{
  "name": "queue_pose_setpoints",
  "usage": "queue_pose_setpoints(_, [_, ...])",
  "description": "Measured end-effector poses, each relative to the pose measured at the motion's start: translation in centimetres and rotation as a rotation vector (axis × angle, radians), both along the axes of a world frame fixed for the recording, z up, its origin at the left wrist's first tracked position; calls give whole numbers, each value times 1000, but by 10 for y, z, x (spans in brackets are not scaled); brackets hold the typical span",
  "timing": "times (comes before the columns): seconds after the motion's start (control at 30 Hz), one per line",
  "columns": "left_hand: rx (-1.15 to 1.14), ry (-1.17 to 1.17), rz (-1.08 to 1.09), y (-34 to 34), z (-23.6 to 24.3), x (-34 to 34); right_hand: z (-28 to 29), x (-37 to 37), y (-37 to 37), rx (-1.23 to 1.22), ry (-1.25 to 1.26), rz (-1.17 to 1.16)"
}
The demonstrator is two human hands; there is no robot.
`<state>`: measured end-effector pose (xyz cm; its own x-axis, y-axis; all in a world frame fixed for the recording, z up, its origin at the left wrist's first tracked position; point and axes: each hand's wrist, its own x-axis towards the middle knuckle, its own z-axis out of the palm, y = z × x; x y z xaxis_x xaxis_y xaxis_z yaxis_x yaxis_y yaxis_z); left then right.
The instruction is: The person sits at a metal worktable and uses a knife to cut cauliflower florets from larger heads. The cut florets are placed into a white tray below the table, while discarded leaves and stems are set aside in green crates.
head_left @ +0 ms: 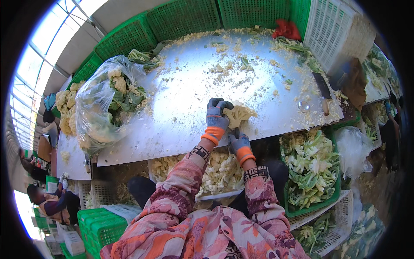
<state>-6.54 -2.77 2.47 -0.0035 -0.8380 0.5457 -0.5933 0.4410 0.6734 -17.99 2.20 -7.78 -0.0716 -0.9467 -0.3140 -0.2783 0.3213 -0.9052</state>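
Note:
Over the near edge of the white table, my left hand (217,115), in a grey glove with an orange cuff, is closed on a piece of cauliflower (239,115). My right hand (239,144), gloved the same way, is closed just below that piece. A dark narrow shape rises from its fingers toward the cauliflower; I cannot make out whether it is a tool or a fingertip. Beneath both forearms, a white crate (220,194) holds cut cauliflower florets (222,172).
Crumbs litter the white table (181,129). A cleaver (321,88) lies at its right. Bagged cauliflower (97,114) stands left; green crates (183,19) line the back. A green crate (335,190) of trimmings is right of my knee. Another person (54,203) sits far left.

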Motion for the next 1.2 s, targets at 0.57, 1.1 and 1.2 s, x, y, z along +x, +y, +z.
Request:
queue_pose_setpoints(0.57, [585, -489, 359, -8, 24, 17, 25, -41, 43, -182, -24, -281])
queue_pose_setpoints(1.1, [566, -543, 309, -1, 23, 5, 65, 28, 48, -265, 147, -228])
queue_pose_setpoints(1.2, [562, -552, 318, -3, 18, 5, 64, 32, 44, -206, 274, -195])
